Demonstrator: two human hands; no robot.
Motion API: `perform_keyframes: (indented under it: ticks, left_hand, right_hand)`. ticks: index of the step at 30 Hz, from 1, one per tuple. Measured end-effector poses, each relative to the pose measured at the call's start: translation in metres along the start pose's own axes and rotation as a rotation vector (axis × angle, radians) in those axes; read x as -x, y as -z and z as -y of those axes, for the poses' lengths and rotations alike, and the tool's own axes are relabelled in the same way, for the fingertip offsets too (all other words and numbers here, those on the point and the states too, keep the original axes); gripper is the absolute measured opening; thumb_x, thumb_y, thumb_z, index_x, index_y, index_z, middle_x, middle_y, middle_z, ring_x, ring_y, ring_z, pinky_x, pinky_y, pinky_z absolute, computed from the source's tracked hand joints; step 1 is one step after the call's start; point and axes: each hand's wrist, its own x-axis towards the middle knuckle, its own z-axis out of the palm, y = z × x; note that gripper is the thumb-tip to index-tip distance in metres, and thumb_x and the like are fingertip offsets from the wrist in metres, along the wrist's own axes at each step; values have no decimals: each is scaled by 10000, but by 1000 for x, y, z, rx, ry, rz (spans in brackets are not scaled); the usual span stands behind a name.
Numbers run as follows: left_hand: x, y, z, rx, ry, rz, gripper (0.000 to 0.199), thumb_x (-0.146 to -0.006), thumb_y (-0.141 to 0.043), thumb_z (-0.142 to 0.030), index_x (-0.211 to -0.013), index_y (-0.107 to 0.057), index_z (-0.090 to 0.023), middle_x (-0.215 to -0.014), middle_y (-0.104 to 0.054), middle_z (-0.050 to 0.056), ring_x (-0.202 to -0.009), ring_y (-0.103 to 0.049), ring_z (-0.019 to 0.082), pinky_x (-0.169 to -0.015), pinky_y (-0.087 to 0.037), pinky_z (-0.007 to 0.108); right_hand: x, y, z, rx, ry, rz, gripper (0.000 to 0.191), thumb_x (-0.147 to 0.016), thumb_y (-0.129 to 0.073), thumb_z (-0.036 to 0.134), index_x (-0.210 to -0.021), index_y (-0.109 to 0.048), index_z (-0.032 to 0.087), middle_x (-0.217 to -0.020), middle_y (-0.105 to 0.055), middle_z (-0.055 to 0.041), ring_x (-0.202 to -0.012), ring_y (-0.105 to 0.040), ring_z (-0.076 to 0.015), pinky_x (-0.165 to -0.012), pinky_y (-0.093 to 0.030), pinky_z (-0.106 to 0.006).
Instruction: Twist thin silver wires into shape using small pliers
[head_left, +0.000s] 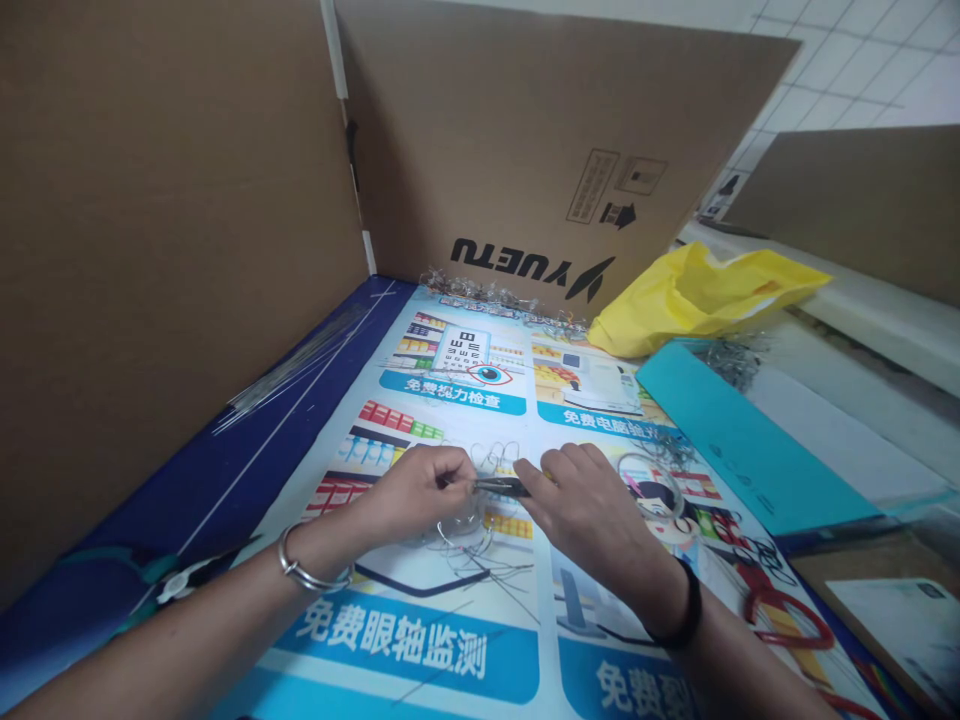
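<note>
My right hand [574, 505] is closed around a pair of pliers [501, 486], whose slim metal jaws point left. Right at the jaw tips, my left hand [429, 490] is pinched on thin wire; its fingertips hide the exact grip. Below and between the hands are bent silvery wire loops [466, 530], with loose ends spreading over the printed poster [517, 690]. More wire loops [501, 455] show just beyond the pliers. A coil of clear line or wire [660, 487] lies right of my right hand.
Cardboard panels [480, 150] wall the back and left. Straight wires [300, 360] lie at left, near scissors [180, 580]. Wire pieces [487, 290] line the back. At right are a yellow bag [697, 300], a teal folder [750, 450] and a red-handled tool [787, 615].
</note>
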Motion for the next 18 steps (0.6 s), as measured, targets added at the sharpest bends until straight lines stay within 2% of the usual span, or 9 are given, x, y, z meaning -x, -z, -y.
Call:
perform_keyframes:
  ticks: [9,13,18]
  left_hand:
    - [-1,-4,3,67,13,-16,49,-632,-443,-153,-586,-459,-158,-556,-384,-57,-541,-342,83,-513,-263,194]
    - [-1,-5,5,89,27,-18,49,-631,-450,-157,-585,-468,-158,-545,-379,-60,-525,-335,79,-504,-257,194]
    - [0,-4,1,139,-4,-68,62,-659,-470,-192,-617,-495,-155,-589,-458,-36,-566,-411,93,-536,-316,202]
  right_hand:
    - [-1,-2,-2,-15,11,-4,142,-817,-584,228,-950,-609,186,-718,-547,-28,-687,-426,-176,-638,-222,-326]
    - [-1,-3,-1,-42,3,16,153,-815,-596,254,-955,-609,195,-727,-550,-27,-694,-434,-176,-639,-221,-322]
    - [-2,-3,-10,-149,-123,31,153,-844,-566,344,-920,-614,219,-738,-560,-23,-729,-468,-185,-661,-243,-314]
